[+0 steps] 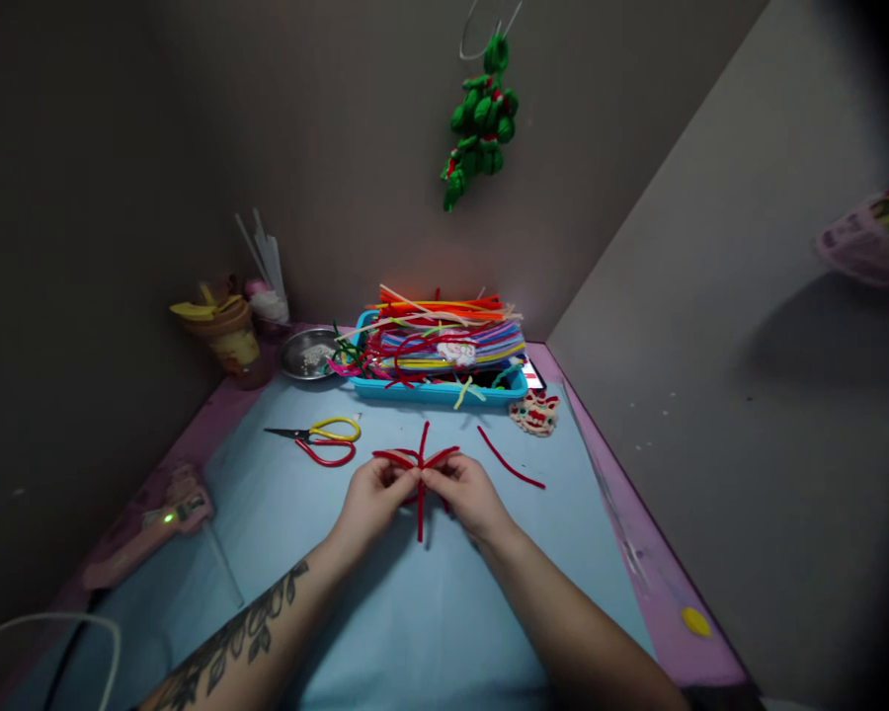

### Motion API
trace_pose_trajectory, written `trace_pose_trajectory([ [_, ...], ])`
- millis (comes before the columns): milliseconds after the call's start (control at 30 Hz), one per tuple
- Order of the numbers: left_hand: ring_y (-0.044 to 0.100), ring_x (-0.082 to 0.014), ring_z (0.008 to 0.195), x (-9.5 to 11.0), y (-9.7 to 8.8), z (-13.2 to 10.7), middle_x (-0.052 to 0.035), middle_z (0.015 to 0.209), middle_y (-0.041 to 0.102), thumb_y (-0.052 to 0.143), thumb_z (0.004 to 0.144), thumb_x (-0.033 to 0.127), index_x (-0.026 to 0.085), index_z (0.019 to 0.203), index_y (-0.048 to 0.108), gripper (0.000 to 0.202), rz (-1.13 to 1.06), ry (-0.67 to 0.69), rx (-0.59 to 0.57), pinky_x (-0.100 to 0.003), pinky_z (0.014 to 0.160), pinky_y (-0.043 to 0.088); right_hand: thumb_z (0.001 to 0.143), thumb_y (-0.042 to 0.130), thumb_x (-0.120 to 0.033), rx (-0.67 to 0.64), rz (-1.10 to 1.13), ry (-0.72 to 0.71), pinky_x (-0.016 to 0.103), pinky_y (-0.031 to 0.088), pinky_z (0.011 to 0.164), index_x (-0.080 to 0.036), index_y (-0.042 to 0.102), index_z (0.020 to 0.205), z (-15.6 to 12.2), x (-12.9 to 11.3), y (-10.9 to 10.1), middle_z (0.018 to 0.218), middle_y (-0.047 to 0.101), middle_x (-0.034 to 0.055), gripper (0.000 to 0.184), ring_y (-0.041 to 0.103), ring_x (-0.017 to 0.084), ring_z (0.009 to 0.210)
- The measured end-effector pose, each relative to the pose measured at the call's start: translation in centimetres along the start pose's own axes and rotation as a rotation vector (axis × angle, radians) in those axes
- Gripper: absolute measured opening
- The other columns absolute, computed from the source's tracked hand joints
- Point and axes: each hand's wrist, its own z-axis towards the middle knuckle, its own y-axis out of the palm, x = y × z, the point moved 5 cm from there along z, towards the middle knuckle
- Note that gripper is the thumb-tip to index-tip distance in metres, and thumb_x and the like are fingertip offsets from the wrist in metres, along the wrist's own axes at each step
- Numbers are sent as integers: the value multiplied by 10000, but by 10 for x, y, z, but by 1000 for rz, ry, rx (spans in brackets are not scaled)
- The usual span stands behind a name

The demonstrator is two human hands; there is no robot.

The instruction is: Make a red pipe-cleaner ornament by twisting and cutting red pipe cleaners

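Observation:
Both my hands meet over the middle of the blue mat (415, 612) and pinch a shape of red pipe cleaners (420, 456). My left hand (372, 497) grips its left loop, fingers closed. My right hand (465, 494) grips the right loop, fingers closed too. One red stem runs upright between the hands and pokes out above and below them. A loose red pipe cleaner (510, 458) lies on the mat just right of my right hand.
Scissors (318, 440) with yellow and red handles lie left of the hands. A blue tray (437, 387) piled with coloured pipe cleaners stands at the back, beside a metal dish (307, 353) and cups (229, 336). A glue gun (159, 518) rests at the left edge. A green ornament (481, 118) hangs on the wall.

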Motion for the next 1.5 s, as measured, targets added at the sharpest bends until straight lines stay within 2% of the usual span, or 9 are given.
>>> trace_pose_trajectory([
  [133, 498, -113, 511, 3, 0, -1, 19, 536, 570, 744, 636, 346, 136, 686, 625, 247, -1, 8, -2, -233, 528, 371, 633, 767, -424, -4, -31, -12, 298, 496, 664, -159, 688, 711, -1, -2, 0, 689, 703, 38, 288, 626, 171, 651],
  [300, 485, -106, 504, 4, 1, -2, 13, 537, 565, 762, 620, 367, 139, 650, 614, 274, 0, -17, -37, -228, 512, 361, 672, 742, -409, -82, -31, -31, 293, 503, 683, -174, 679, 705, -2, -8, 4, 702, 702, 29, 245, 628, 165, 669],
  [533, 520, -125, 531, 6, 4, -1, -11, 563, 606, 764, 616, 434, 128, 694, 650, 337, 1, -48, -113, -240, 545, 393, 700, 703, -374, -39, -46, -50, 283, 490, 659, -160, 649, 721, -1, -3, -1, 687, 677, 21, 221, 605, 153, 644],
  [667, 528, -132, 554, 9, 5, 0, -27, 606, 631, 743, 651, 434, 120, 757, 676, 338, 35, -13, -173, -245, 565, 400, 727, 668, -363, -36, -94, -83, 272, 478, 648, -160, 635, 732, 0, -3, -2, 683, 659, 12, 206, 586, 147, 646],
  [800, 478, -118, 507, 8, 6, 0, -19, 542, 589, 683, 709, 450, 116, 660, 665, 339, 149, -11, -221, -233, 501, 332, 750, 645, -365, -17, -172, -120, 269, 478, 644, -167, 619, 745, -2, -6, -3, 689, 646, 7, 201, 584, 152, 660],
  [1033, 527, -150, 543, 4, 1, 1, -37, 574, 617, 686, 670, 426, 134, 642, 653, 296, 202, 4, -80, -245, 516, 381, 790, 606, -324, 26, -312, -208, 271, 473, 660, -169, 622, 762, -4, -9, -4, 716, 635, 14, 158, 578, 159, 692],
  [1200, 541, -166, 575, 5, -1, -2, -45, 604, 624, 656, 706, 415, 145, 653, 638, 275, 279, 57, -6, -257, 533, 388, 812, 577, -294, 54, -408, -258, 274, 465, 676, -169, 617, 767, -4, -10, -4, 750, 627, 28, 139, 571, 166, 722],
  [1367, 524, -169, 595, 9, 1, -3, -43, 627, 617, 625, 740, 431, 153, 677, 645, 287, 338, 99, -35, -260, 543, 364, 818, 563, -287, 47, -451, -267, 264, 447, 650, -177, 598, 769, -6, -12, -2, 737, 600, 18, 126, 547, 158, 700],
  [1500, 476, -156, 555, 9, 3, -2, -25, 568, 565, 598, 760, 455, 161, 616, 622, 328, 360, 100, -103, -262, 522, 326, 811, 570, -291, 31, -410, -252, 264, 446, 650, -179, 584, 773, -7, -13, -2, 723, 590, 9, 119, 539, 151, 687],
])
